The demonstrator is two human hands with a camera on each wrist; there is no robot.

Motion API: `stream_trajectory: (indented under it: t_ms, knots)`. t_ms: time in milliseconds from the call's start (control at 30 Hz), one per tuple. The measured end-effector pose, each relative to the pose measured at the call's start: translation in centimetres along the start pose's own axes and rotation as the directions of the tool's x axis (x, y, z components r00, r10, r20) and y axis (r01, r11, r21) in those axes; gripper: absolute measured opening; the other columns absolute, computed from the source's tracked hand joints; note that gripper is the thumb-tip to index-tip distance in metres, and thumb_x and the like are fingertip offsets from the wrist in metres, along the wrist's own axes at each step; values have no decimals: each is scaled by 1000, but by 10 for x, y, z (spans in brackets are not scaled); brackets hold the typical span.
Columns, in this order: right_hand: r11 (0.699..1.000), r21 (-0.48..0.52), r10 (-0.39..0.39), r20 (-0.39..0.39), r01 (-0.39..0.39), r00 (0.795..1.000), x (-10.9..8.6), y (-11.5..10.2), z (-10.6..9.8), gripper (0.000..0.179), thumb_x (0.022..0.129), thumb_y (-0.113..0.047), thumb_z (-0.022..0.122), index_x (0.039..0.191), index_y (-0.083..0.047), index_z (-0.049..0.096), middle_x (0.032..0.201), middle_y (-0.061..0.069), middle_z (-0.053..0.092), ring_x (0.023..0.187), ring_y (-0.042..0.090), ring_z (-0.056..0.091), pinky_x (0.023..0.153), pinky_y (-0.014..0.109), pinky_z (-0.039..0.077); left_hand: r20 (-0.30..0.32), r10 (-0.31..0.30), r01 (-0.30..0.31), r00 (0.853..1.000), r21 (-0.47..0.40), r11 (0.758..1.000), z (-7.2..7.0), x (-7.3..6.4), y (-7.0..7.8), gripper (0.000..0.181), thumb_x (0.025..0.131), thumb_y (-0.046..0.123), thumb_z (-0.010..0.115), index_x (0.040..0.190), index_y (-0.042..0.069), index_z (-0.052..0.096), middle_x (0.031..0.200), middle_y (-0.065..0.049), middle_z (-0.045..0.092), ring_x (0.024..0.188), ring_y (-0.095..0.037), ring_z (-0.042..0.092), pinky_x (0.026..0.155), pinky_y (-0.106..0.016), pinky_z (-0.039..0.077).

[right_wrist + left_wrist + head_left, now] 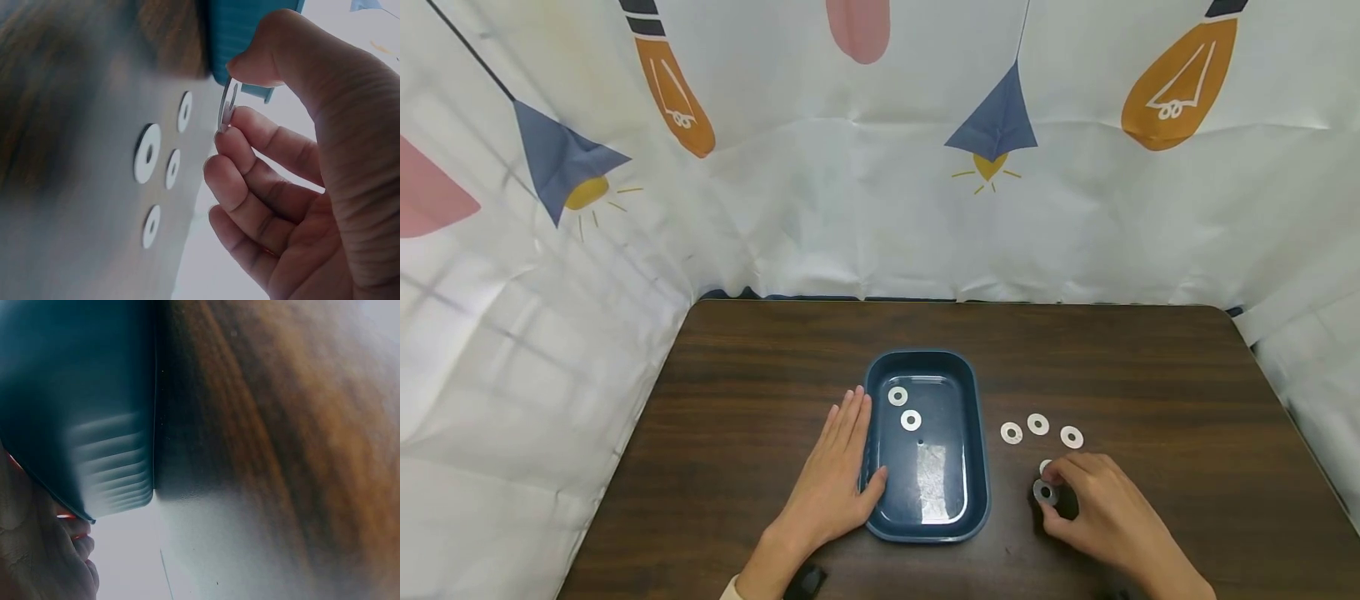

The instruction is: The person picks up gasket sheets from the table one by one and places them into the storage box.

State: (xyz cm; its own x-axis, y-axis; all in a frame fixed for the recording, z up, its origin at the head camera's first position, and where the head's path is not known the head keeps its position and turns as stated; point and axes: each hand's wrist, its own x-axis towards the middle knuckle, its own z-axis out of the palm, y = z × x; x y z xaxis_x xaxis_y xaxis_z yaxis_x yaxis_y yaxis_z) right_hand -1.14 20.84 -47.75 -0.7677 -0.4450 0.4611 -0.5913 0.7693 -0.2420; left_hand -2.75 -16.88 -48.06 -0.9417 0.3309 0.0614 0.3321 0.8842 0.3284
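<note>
On the dark wooden table point(700, 492), a blue tray point(947, 442) stood near the middle, its long sides running from near to far. The left hand point(835, 475) lay along the tray's left side, its fingers straight and close together, pointing toward the far side, and its thumb spread out over the left rim; it steadied itself against the edge without curling around anything. To the right of the tray, the right hand point(1097, 504) pinched a flat ring-shaped washer point(1037, 492) between its thumb and fingertips, the gap closed down to the thin piece; in the right wrist view its remaining fingers were loosely bent. That washer was held clear of the tabletop.

Inside the tray, two white washers point(905, 422) lay flat in the far left part, close to each other but apart. Four loose washers point(1006, 435) lay on the table right of the tray: three in a spread group on the far side of the right hand, and a fourth partly hidden by its fingers. A white curtain point(895, 217) printed with lamps and bulbs hung beyond the table's far edge.
</note>
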Motion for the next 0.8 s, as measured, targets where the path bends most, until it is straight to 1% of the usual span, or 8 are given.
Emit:
stream_trajectory:
  t_ms: [200,367,400,500,567,633,700,800]
  knots:
    - [1000,22,-7,2,7,1000,12,0,-2,31,58,-19,87,83,-21,69,79,-17,66,74,1,58,73,34,54,0,-6,6,1000,-1,1000,0,0,0,103,95,44,69,171,12,9,181,-9,10,168,-29,14,132,-58,28]
    - [1000,27,-6,20,5,1000,22,-2,-3,29,60,-19,87,83,-22,69,79,-16,65,73,1,56,73,36,54,8,-10,10,1000,-6,1000,-1,0,0,101,96,43,68,171,12,8,182,-2,1,169,-28,12,135,-54,24]
    - [1000,27,-8,24,7,1000,23,-3,-3,29,61,-19,87,83,-22,69,80,-16,65,73,1,56,73,35,54,10,-9,9,1000,-10,1000,-2,0,0,100,96,43,67,171,12,9,182,-1,0,169,-28,11,136,-52,21]
    - [1000,20,-10,31,9,999,26,-4,-3,29,61,-20,88,83,-22,70,80,-16,65,73,1,57,73,34,54,5,-2,2,1000,-19,1000,-2,-1,0,99,97,42,67,171,11,9,181,0,-2,169,-28,11,139,-39,6]
    - [1000,13,-9,31,9,999,28,-4,-3,28,61,-21,88,83,-21,70,80,-15,67,75,3,60,74,35,55,2,5,-5,1000,-22,1000,-1,-2,0,99,96,41,67,171,10,9,181,0,-1,169,-29,12,137,-31,-3]
    - [1000,5,-7,31,6,1000,31,-4,-4,29,61,-21,88,83,-21,71,81,-14,68,77,5,63,76,37,56,0,8,-8,1000,-33,999,-1,-2,0,99,96,38,67,171,10,10,181,0,-1,169,-29,12,135,-27,-8]
    - [1000,13,-9,32,8,999,34,-4,-5,29,61,-21,89,84,-21,71,81,-14,69,77,7,64,77,38,57,1,5,-5,1000,-44,999,-1,-2,0,99,95,35,67,171,10,9,181,1,-2,169,-29,12,137,-30,-5]
    - [999,31,-17,36,16,999,39,-4,-6,30,61,-20,90,85,-20,72,82,-13,69,78,7,64,77,38,57,-3,1,-2,1000,-54,999,-1,-2,0,101,92,32,68,171,11,8,181,2,-2,169,-28,12,139,-42,10]
